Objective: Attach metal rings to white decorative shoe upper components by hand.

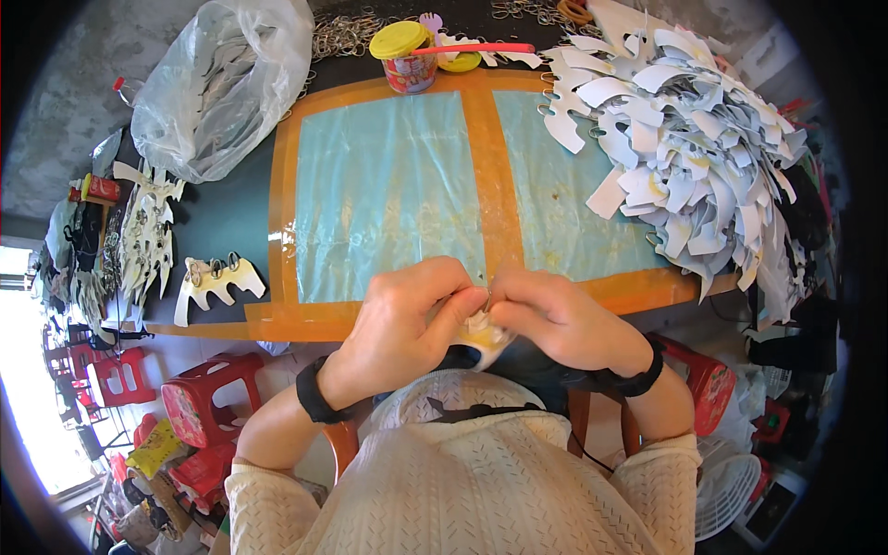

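Close to my body, at the table's front edge, my left hand [412, 310] and my right hand [564, 319] meet with fingers pinched. Between them is a white, yellow-tinged cut-out piece [485, 340] with a scalloped edge, mostly covered by my fingers. A small thin glint shows at my right fingertips; it looks like metal, but I cannot tell its shape. To the left on the dark tabletop lies a similar scalloped piece [220, 285] with metal rings along its upper edge.
A large heap of white cut-out pieces [684, 148] covers the right side. A clear plastic bag [227, 88] stands back left, near a stack of ringed pieces [146, 227]. Behind the blue taped mat [388, 185] are a yellow-lidded tub [407, 69] and loose metal rings [347, 37]. Red stools [215, 393] stand below.
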